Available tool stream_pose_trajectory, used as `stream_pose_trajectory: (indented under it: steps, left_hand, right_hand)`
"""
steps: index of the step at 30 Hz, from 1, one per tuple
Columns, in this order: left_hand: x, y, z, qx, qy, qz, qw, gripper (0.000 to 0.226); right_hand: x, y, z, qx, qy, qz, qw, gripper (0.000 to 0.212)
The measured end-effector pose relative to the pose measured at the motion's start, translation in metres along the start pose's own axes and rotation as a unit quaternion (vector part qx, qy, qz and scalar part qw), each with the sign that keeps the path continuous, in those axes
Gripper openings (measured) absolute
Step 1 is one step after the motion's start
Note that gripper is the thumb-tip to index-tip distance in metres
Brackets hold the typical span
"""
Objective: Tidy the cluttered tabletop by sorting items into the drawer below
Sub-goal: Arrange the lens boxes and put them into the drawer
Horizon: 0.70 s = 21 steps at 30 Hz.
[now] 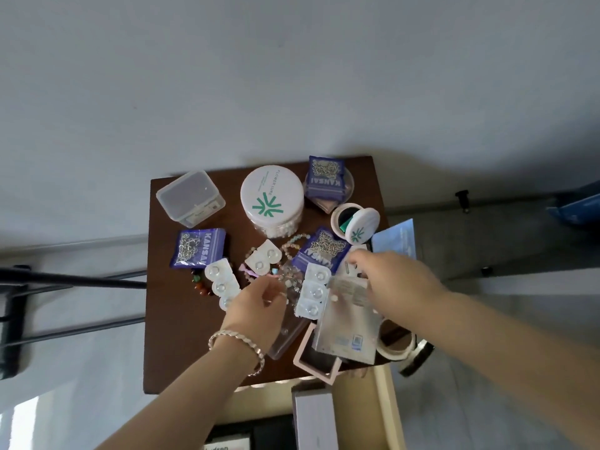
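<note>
My right hand (393,277) grips the top of a silver foil packet (347,323), held tilted over a pink square tray (316,365) at the table's front edge. My left hand (259,300), a bracelet on its wrist, has its fingers curled on a clear plastic pouch (287,336) with beads in it. Contact lens blister strips (313,293) lie between the two hands. The dark wooden table (181,336) carries the clutter. The open drawer (391,404) shows below its front edge, with a white box (313,417) inside.
At the back stand a clear lidded box (191,198), a large white-lidded jar (272,196) and an open small round container (355,222). Purple packets (198,248) and bead bracelets (201,285) lie around. A tape roll (396,347) sits front right. Black stand legs (71,282) reach in from the left.
</note>
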State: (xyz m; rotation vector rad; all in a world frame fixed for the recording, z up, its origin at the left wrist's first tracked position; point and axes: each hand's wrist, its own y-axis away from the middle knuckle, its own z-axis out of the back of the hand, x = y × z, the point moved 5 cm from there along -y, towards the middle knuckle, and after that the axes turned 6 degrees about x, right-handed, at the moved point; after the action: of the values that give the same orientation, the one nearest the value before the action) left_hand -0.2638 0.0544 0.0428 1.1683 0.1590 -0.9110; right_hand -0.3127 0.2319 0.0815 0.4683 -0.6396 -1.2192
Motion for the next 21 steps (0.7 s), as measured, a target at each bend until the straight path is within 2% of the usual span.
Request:
stream_pose_trajectory:
  steps: [2,6,8,13,15,17,19,21]
  left_hand:
    - [0.002,0.006,0.000,0.022,0.016,-0.020,0.999,0.016]
    - [0.004,0.028,0.003,0.087,0.059,-0.075,0.992,0.061]
    - [0.008,0.039,0.014,0.084,0.077,-0.092,0.989,0.060]
    - [0.038,0.060,0.057,0.011,0.129,-0.136,0.982,0.034]
    - [0.052,0.069,0.074,-0.002,0.156,-0.147,0.977,0.044]
    - [0.061,0.077,0.083,0.018,0.183,-0.159,0.970,0.057]
    - [0.073,0.081,0.085,0.039,0.198,-0.167,0.965,0.056]
    - [0.090,0.083,0.085,0.051,0.158,-0.144,0.975,0.050]
  right_hand:
    - [0.011,0.014,0.016,-0.046,-0.037,0.002,0.998,0.040]
    - [0.051,0.044,0.057,-0.159,-0.141,0.050,0.976,0.031]
    - [0.072,0.046,0.065,-0.170,-0.213,0.069,0.960,0.031]
    - [0.107,0.005,0.039,-0.102,-0.399,0.079,0.908,0.036]
    - [0.115,-0.010,0.018,-0.088,-0.473,0.049,0.876,0.026]
    - [0.120,-0.021,-0.013,-0.067,-0.533,-0.004,0.843,0.019]
    - [0.131,-0.030,-0.050,-0.005,-0.544,-0.036,0.838,0.014]
    - [0.140,-0.040,-0.080,0.049,-0.504,-0.036,0.862,0.012]
